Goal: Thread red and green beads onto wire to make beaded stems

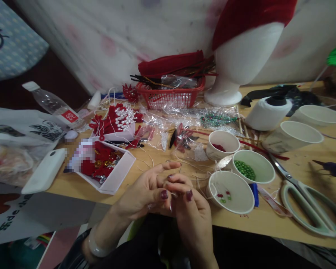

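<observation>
Your left hand (142,194) meets your right hand (194,211)

Right of the pale box (119,173), they bunch fingertip to fingertip; I cannot tell what either pinches. Just beside your right hand, red and green beads (223,200) sit in a paper cup (242,194).

Left hand (142,192) and right hand (194,213) wear glossy dark-red nail polish (164,194); a whitish bangle (94,244) rings the left wrist (105,231), near a dark sleeve (76,254).

dark-red-nailed fingers (194,207), green beads (244,170), red basket (170,97), white-dotted blue fabric (19,50), white thread (264,116)
</observation>
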A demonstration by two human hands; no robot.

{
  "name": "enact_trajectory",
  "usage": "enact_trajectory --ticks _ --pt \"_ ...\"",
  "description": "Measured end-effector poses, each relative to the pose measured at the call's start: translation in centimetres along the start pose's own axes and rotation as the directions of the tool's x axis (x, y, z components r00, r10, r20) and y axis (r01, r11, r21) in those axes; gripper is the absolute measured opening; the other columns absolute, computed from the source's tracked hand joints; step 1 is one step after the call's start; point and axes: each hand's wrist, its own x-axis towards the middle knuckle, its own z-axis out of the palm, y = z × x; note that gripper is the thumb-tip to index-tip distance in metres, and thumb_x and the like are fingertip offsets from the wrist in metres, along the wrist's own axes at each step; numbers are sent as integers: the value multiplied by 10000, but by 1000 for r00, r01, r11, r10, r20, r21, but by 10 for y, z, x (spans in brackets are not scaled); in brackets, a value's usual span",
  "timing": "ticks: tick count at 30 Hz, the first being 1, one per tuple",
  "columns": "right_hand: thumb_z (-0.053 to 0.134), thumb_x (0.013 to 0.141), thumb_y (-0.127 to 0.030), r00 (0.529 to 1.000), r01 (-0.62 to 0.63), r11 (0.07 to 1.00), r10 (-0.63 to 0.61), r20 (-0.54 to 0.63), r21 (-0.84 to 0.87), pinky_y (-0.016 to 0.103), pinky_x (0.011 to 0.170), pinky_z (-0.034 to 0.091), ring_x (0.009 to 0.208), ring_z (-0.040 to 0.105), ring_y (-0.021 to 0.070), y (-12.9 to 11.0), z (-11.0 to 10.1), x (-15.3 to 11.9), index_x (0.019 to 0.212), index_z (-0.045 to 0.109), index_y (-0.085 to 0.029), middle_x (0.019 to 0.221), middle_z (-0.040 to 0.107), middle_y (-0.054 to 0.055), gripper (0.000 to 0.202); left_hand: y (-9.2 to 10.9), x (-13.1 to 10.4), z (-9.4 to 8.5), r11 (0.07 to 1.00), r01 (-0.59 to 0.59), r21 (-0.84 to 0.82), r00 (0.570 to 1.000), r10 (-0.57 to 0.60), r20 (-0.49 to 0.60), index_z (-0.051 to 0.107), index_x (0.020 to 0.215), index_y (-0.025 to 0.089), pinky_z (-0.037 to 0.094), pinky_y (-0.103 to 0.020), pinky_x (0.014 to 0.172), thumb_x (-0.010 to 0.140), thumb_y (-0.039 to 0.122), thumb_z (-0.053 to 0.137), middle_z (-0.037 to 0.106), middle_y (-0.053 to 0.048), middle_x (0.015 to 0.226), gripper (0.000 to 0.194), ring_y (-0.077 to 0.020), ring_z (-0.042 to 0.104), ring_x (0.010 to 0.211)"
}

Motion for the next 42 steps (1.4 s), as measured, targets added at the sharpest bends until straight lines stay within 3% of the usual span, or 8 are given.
enact_trajectory --ticks 4,12,17,20,25,31,35,42 --pt "769 814 -420 1000 10 1000 -10 -2 30 260 876 528 1059 620 186 -2 1 1 928 806 -330 1088 634 24 150 0 2 3 999 -19 -49 1000 19 -2 524 1244 178 389 -76 487 740 217 842 692 40 637 597 -40 633 525" --pt "769 823 -354 988 -117 985 128 -88 125 220 809 500 983 597 146 1 3 1 745 760 -289 997 613 -5 102 -1 4 4 999 23 49 999 -20 -45 484 1250 187 363 -88 430 742 249 837 698 22 630 622 -55 593 478" --pt "747 836 -384 987 -88 992 99 -125 85 247 808 474 938 583 152 2 5 1 748 737 -280 977 586 -9 137 0 -2 6 991 33 128 999 -29 -31 501 1260 220 477 -139 611 696 268 869 670 12 833 675 -64 629 661" --pt "704 874 -364 985 -35 997 23 -171 -64 278 858 462 927 575 156 -1 3 -1 753 723 -275 971 567 -8 151 2 -8 8 968 -8 250 1000 13 -17 528 1236 209 477 -174 704 716 332 850 638 -29 967 624 -93 606 808" --pt "684 889 -281 980 86 951 -134 -146 -296 265 877 458 995 562 164 -5 0 -3 819 731 -288 1003 562 3 84 4 -14 9 901 -13 433 994 59 -92 560 1119 188 380 -157 571 850 411 707 548 26 773 379 -66 487 648" --pt "699 875 -309 975 33 971 -84 -207 -237 275 812 492 960 582 179 -2 1 -4 809 752 -277 992 579 24 90 4 -16 6 928 47 368 991 2 -130 563 1076 176 379 -189 592 854 493 670 573 -2 784 402 -88 504 656" --pt "724 850 -349 960 -15 975 -47 -277 -220 302 830 485 950 579 196 0 1 -1 752 744 -239 934 581 33 149 2 -17 5 925 61 376 993 -16 -121 543 912 180 308 -183 540 894 494 614 551 24 726 322 -61 405 569" --pt "755 826 -372 960 -13 984 -37 -278 -178 286 821 499 934 599 184 0 0 -1 801 776 -267 941 623 28 110 5 -14 15 884 98 458 982 -10 -190 476 768 186 324 -197 556 842 496 674 481 52 687 375 -83 418 611"
